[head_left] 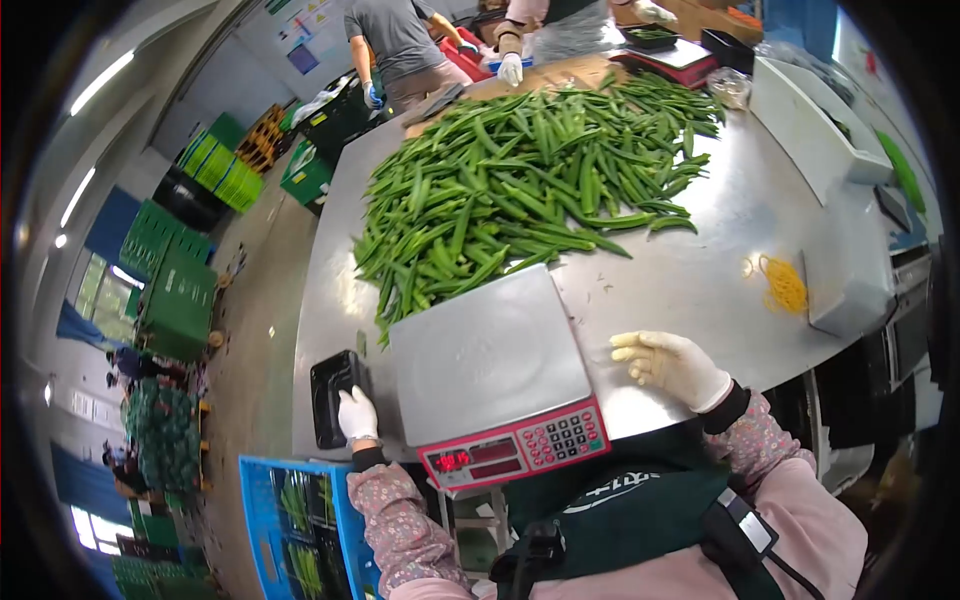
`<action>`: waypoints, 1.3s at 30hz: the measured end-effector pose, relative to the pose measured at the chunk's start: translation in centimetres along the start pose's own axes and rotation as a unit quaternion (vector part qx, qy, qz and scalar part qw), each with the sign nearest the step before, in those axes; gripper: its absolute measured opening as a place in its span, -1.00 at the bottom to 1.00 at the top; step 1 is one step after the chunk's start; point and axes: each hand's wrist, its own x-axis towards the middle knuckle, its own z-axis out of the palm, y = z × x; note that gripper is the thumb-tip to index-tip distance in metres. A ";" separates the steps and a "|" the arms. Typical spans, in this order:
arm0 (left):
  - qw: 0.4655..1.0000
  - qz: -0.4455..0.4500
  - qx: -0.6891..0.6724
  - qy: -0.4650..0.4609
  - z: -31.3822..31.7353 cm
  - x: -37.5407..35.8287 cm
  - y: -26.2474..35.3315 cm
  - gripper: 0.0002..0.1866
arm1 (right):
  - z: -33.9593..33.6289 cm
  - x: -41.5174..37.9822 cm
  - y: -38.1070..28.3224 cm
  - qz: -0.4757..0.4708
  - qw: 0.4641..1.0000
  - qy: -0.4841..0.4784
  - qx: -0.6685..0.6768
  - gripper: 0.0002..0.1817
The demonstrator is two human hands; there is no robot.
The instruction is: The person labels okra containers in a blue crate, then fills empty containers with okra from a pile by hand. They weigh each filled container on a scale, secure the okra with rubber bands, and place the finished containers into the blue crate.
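My left hand (357, 413), in a white glove, grips the near right side of a black plastic tray (326, 408) at the table's left edge; no okra shows in the tray. The fingers are partly hidden at its rim. Just right of it stands a red digital scale (490, 362) with a bare metal pan and lit red digits. My right hand (670, 366), gloved too, hovers to the right of the scale with fingers stretched out and nothing in them. Beyond the scale spreads a large heap of green okra (520, 185).
A blue crate (255, 530) with okra-filled trays stands below my left arm. Yellow rubber bands (783, 284) lie on the metal table (690, 270), near a white bin (815, 130). Across the table, a gloved person (560, 40) stands near another scale (675, 62).
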 end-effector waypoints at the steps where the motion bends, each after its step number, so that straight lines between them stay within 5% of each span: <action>1: 1.000 0.010 0.014 -0.016 0.6 0.5 -0.9 -0.49 | -0.7 -0.3 -0.5 -0.006 1.000 0.006 0.003 -0.50; 4: 1.000 0.003 0.026 0.012 0.7 0.1 -1.6 -0.61 | -2.6 0.6 -2.1 -0.032 0.983 0.092 -0.154 -0.54; 6: 1.000 -0.004 -0.004 0.002 0.6 0.2 -2.3 -0.63 | -4.9 3.5 -2.0 -0.099 0.861 0.184 -0.463 -0.55; 7: 0.999 0.026 -0.033 0.026 0.7 0.2 -2.8 -0.62 | -5.4 5.2 -2.1 -0.099 0.862 0.184 -0.461 -0.55; 9: 0.998 0.028 -0.061 0.020 0.8 0.5 -3.5 -0.58 | -5.3 9.6 -2.4 -0.273 0.640 0.188 -0.694 -0.45; 11: 0.997 0.031 -0.066 0.034 1.5 0.9 -4.5 -0.57 | -5.8 14.9 -2.5 -0.339 0.528 0.177 -0.759 -0.32; 13: 0.996 0.046 -0.041 0.066 1.7 0.8 -4.5 -0.56 | -4.5 19.3 -3.0 -0.309 0.502 0.158 -0.792 -0.23; 16: 0.996 0.037 0.000 0.082 2.3 1.4 -5.6 -0.54 | -4.4 24.5 -3.3 -0.327 0.382 0.113 -0.857 -0.13; 23: 0.989 0.050 0.078 0.118 1.1 -0.7 -2.5 -0.66 | -5.8 27.9 -7.6 -0.252 0.400 0.133 -0.871 -0.10; 30: 0.973 0.060 0.079 0.208 -3.0 -1.7 -0.5 -0.65 | -6.0 29.2 -6.8 -0.216 0.377 0.207 -0.877 -0.39; 32: 0.978 0.045 0.032 0.201 -5.9 -3.6 2.9 -0.66 | -7.4 28.8 -6.5 -0.283 0.347 0.224 -0.866 -0.50; 34: 0.956 0.154 -0.110 0.224 -7.8 -6.3 5.9 -0.68 | -8.1 26.6 -6.7 -0.301 0.376 0.198 -0.854 -0.50; 36: 0.942 0.248 -0.114 0.197 -8.6 -10.2 9.0 -0.76 | -9.0 24.9 -6.4 -0.312 0.344 0.201 -0.863 -0.48; 39: 0.880 0.443 -0.081 0.153 -8.2 -14.6 12.7 -0.81 | -9.3 21.2 -5.8 -0.280 0.395 0.198 -0.853 -0.52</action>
